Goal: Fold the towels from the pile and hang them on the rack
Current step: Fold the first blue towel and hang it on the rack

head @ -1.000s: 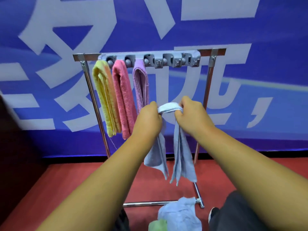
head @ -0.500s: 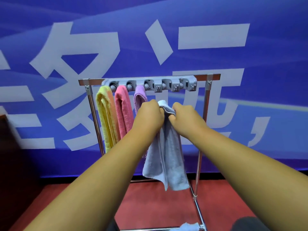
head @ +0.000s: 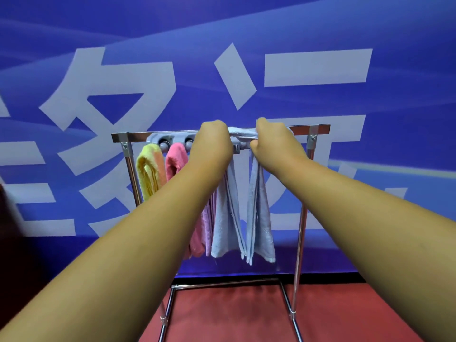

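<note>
Both arms reach forward and up, fists level with the top bar of the rack (head: 318,129); the left hand (head: 214,141) and the right hand (head: 271,139) each clutch the fold of the pale blue towel (head: 259,218), stretched between them at the grey clip strip (head: 158,138), its halves hanging down; the yellow towel (head: 148,171) and pink towel (head: 176,159) hang alongside; the left forearm hides most of the purple towel (head: 209,218); the fingertips are out of sight.
</note>
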Action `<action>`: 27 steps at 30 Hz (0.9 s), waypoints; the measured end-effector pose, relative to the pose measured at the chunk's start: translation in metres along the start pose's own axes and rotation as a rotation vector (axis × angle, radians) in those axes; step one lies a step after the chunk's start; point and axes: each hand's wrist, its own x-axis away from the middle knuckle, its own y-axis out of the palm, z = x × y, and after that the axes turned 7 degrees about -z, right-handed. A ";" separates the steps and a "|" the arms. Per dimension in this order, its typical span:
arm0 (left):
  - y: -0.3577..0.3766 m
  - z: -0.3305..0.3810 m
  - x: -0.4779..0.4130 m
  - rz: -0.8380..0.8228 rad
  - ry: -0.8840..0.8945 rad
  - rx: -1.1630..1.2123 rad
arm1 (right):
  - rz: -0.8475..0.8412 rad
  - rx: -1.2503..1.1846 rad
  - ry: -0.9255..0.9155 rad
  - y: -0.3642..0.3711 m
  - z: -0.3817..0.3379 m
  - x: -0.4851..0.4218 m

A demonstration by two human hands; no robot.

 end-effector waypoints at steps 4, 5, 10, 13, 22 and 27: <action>0.003 -0.005 -0.020 0.019 -0.024 0.012 | 0.031 0.020 -0.004 0.003 0.000 -0.017; 0.005 -0.006 -0.024 0.043 -0.021 0.022 | 0.031 0.028 -0.003 0.006 0.000 -0.020; 0.031 -0.013 -0.017 -0.155 0.050 -0.129 | -0.213 0.100 -0.011 0.039 0.012 -0.018; 0.049 -0.020 -0.011 -0.147 0.111 -0.198 | -0.275 0.072 -0.009 0.058 0.020 -0.009; 0.065 -0.026 -0.005 -0.008 0.029 0.125 | -0.198 -0.132 0.097 0.073 0.024 -0.007; 0.080 -0.029 0.007 0.004 0.040 0.236 | -0.223 -0.339 0.152 0.084 0.026 0.003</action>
